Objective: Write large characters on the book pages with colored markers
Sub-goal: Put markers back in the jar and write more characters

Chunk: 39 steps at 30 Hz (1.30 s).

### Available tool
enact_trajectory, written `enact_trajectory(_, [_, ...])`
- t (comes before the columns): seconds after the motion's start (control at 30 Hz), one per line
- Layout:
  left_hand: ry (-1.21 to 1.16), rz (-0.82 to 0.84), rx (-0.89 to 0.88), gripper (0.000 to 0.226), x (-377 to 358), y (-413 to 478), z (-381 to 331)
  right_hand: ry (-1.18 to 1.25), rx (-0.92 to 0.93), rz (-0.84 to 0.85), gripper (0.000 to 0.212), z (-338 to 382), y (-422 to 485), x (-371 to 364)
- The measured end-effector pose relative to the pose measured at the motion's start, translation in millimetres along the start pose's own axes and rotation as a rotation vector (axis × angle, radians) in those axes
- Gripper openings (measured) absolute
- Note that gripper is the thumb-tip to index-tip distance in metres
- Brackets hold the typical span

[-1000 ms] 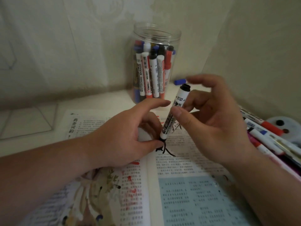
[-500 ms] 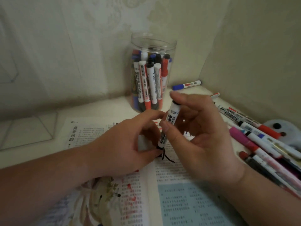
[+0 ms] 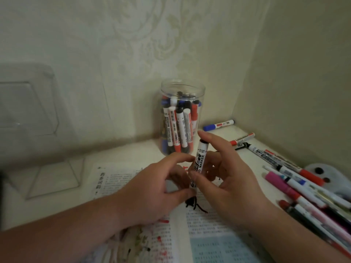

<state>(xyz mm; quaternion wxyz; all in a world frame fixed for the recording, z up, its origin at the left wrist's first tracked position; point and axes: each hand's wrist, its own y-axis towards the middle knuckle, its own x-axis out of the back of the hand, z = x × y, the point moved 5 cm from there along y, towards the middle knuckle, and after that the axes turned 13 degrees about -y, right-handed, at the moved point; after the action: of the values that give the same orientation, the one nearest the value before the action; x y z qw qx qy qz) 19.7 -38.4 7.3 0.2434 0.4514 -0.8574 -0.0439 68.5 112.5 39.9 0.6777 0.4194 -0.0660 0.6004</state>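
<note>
An open book with printed text lies on the table in front of me. A black whiteboard marker stands nearly upright over the right page, tip down. My right hand holds it, thumb on the barrel and index fingertip on its top end. My left hand has its index finger against the barrel and its thumb at the marker's lower end. Black strokes show on the page just under the tip. The tip itself is hidden by my fingers.
A clear jar full of markers stands in the corner behind the book. Several loose markers lie at the right, beside a grey object. A blue-capped marker lies by the wall. A clear plastic piece sits left.
My right index finger has come down onto the marker's top end and the marker now stands more upright. Both hands stay together over the right page.
</note>
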Motion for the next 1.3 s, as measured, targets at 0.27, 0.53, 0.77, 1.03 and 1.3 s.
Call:
enact_trajectory(0.27, [0.166,-0.377,0.04,0.047,45.7,7.8,-13.5,-0.053,-0.152,-0.053,0.058,-10.1,7.1,13.1])
enact_trajectory(0.53, [0.074,-0.446,0.311,0.061,51.9,58.2,-3.0,-0.324,-0.326,0.414,0.012,-20.9,2.4,-4.3])
enact_trajectory(0.77, [-0.047,-0.55,0.198,0.069,29.3,66.8,13.0,-0.215,-0.126,0.118,0.035,-14.9,10.9,22.2])
enact_trajectory(1.03, [0.273,-0.536,-0.024,0.089,32.6,60.8,-1.0,0.331,-0.157,-0.677,0.005,-4.5,6.7,96.9])
enact_trajectory(1.3, [0.543,-0.423,-0.195,0.097,17.3,64.1,-8.7,0.544,-0.277,-0.724,0.034,-24.4,9.7,105.0])
